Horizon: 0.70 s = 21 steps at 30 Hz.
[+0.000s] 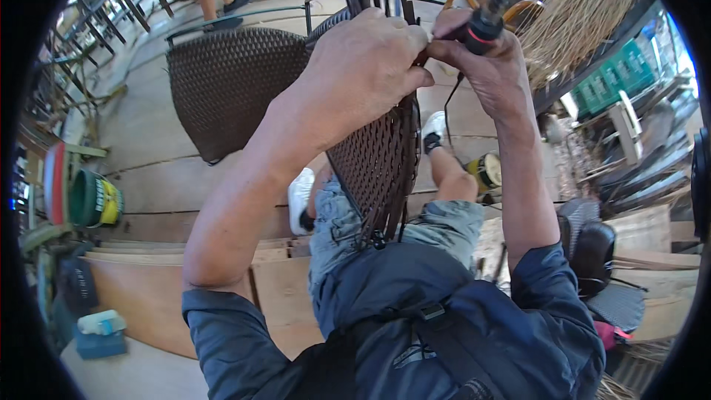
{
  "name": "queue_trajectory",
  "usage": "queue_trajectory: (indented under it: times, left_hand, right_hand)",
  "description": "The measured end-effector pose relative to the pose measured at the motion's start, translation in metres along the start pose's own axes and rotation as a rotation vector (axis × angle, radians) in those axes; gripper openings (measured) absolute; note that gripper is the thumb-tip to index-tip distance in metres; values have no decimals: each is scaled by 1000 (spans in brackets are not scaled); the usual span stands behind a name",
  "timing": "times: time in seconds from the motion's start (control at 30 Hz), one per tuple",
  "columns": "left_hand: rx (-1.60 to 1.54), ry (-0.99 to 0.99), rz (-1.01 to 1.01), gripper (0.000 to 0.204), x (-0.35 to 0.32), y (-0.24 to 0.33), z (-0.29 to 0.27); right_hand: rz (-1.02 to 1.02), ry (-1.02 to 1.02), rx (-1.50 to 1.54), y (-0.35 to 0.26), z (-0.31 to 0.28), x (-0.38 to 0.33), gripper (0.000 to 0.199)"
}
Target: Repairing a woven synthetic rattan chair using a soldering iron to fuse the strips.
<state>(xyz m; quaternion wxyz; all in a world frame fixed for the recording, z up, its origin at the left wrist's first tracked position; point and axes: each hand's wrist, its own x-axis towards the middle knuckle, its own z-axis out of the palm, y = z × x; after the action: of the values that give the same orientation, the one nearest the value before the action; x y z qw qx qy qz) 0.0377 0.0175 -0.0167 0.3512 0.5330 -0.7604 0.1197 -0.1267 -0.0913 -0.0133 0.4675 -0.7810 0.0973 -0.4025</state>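
L hand (366, 55) grips woven panel (381, 152), R hand (485, 59) grips tool (489, 18); woven chair (229, 85) behind.

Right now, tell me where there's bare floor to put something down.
Bare plank floor lies left of the woven chair back, and on to the green bucket. A smaller strip runs right of the woven panel, above the shoe. Crowded: right side, with reeds and crates.

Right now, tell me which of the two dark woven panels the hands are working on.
The narrow upright panel over the lap, gripped by the left hand and right hand. The wider panel lies untouched on the floor behind.
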Motion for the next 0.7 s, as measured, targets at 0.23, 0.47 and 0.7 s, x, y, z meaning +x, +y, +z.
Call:
queue_trajectory:
  times: [0.23, 0.47, 0.7]
  left_hand:
    - [-31, -367, -148, 16, 25, 0, -18]
    - [-111, -340, -79, 10, 18, -8, -23]
    - [1, -417, -141, 14, 37, 2, -26]
  right_hand:
    - [-8, 11, 223, 14, 6, -2, 12]
    - [423, -73, 492, 55, 11, -14, 34]
    - [283, -186, 836, 71, 26, -13, 18]
